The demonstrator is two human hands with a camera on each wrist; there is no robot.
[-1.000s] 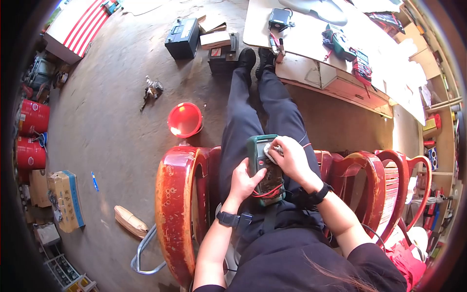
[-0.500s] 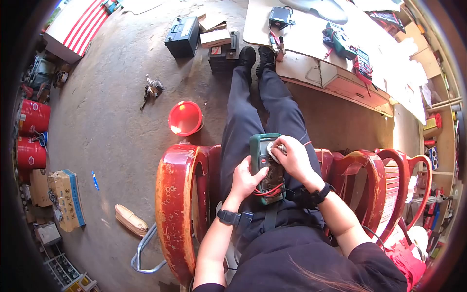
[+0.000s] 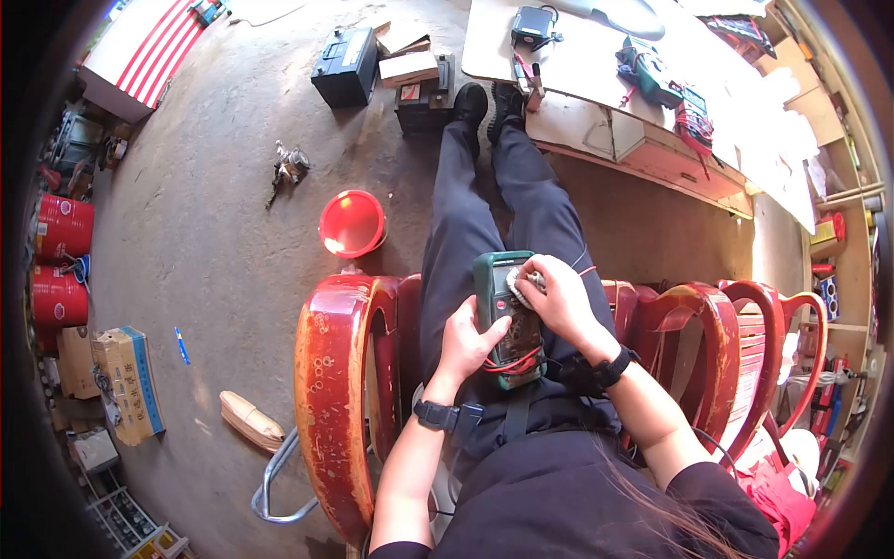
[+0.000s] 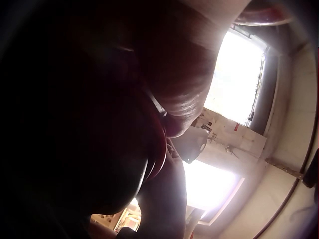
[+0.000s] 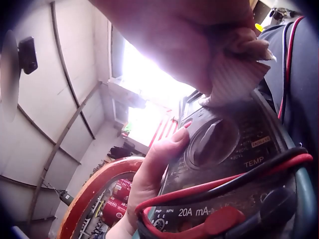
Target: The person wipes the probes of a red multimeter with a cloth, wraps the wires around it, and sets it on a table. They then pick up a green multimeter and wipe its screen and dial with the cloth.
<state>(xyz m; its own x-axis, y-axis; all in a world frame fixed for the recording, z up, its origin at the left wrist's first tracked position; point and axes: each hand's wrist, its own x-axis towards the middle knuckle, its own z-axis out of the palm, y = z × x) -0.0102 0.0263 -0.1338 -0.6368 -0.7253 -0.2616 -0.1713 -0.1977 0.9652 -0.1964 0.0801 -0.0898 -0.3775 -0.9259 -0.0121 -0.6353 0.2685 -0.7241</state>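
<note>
- Right hand: fingers bunched, gripping 1 pale ribbed cloth against the meter's upper face, over part of the display.
- Left hand: grips the meter at its left edge, thumb on the front next to the dial; other fingers hidden behind. Left wrist view too dark to add detail.
- 1 multimeter, green rim, in both hands above the person's lap, display end toward the knees.
- 2 test leads, 1 red, 1 black, cross the meter's lower end. 2 plugs seated near its bottom edge: red plug, black plug.
- 2 wrist straps, 1 per arm.
- 1 worn red armrest just beside the person's left side; more chair arms on the right.
- White table past the knees: 2 more meters along its near edge, green one and one wrapped in red leads; 1 black box by the left edge; clips at the near left corner, count unclear.
- Floor: 1 red bucket left of the legs; 2 batteries, one bare, one with cartons on top; 1 metal part; 1 blue pen-like item; 1 taped cardboard box.
- 2 red drums along the far left side.
</note>
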